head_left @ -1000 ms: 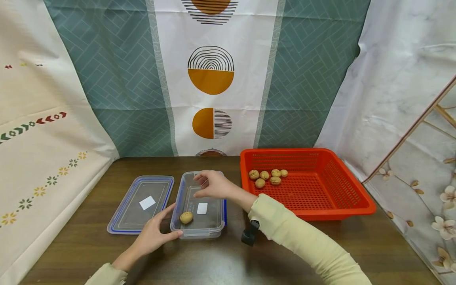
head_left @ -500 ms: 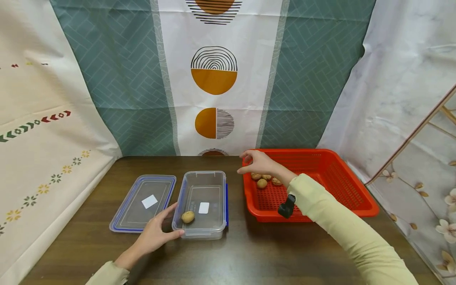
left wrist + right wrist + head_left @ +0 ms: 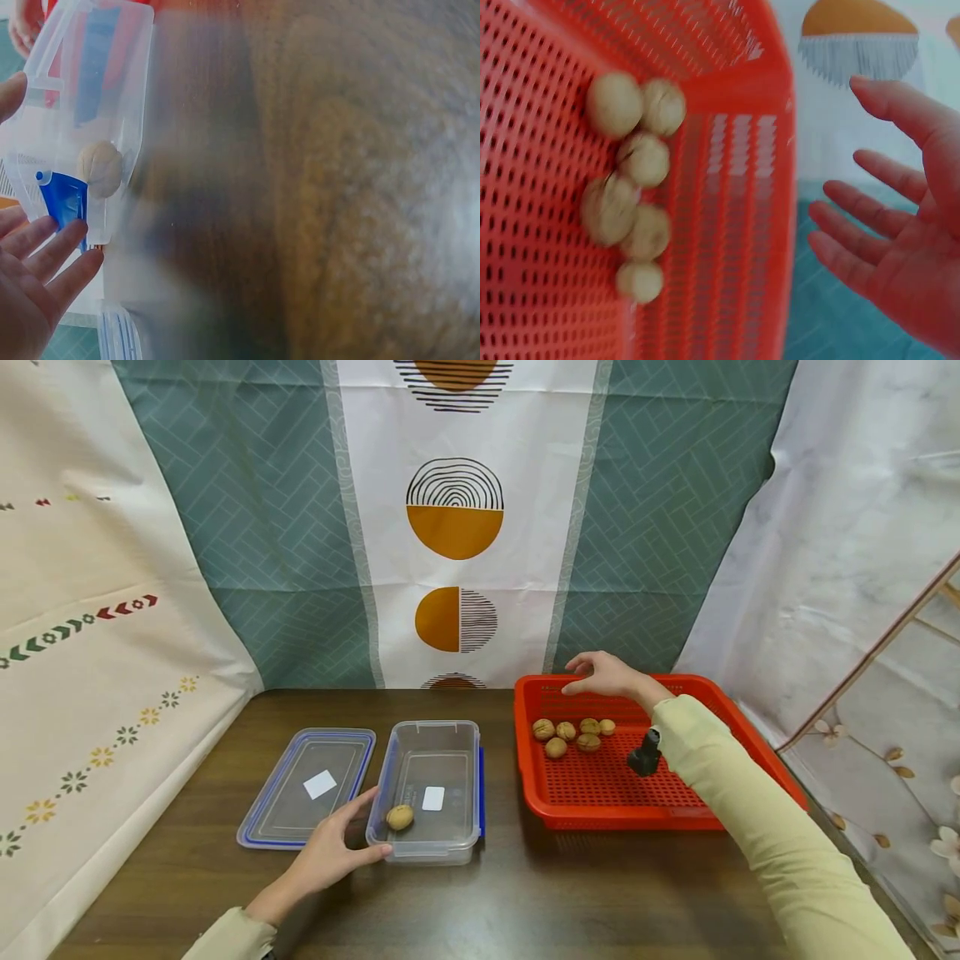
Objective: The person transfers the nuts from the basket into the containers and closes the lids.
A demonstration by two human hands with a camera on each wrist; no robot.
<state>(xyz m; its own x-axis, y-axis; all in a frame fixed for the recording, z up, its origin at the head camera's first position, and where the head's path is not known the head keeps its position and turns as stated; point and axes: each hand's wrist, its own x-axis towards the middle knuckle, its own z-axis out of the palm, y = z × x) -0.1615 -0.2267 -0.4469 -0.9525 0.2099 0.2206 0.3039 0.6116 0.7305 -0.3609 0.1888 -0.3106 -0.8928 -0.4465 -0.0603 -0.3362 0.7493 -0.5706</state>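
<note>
A clear plastic food container [image 3: 453,828] stands lidless on the table with one walnut [image 3: 400,817] near its front left corner. My left hand [image 3: 327,853] rests against that corner, thumb at the front and fingers along the left side. Its fingers look straight in the left wrist view, by a blue latch [image 3: 66,199]. My right hand [image 3: 611,678] hovers over the back of the red plastic basket [image 3: 540,789], holding nothing. Several walnuts [image 3: 615,105] lie in the basket, left of and below that hand in the head view.
The container's blue-edged lid [image 3: 281,810] lies flat on the wooden table [image 3: 525,902], left of the container. A patterned cloth [image 3: 300,568] hangs behind the table, with more cloth at both sides.
My right hand has moved from above the container to the right, over the red basket. My left hand has stayed at the container's corner, and the walnut inside has not moved.
</note>
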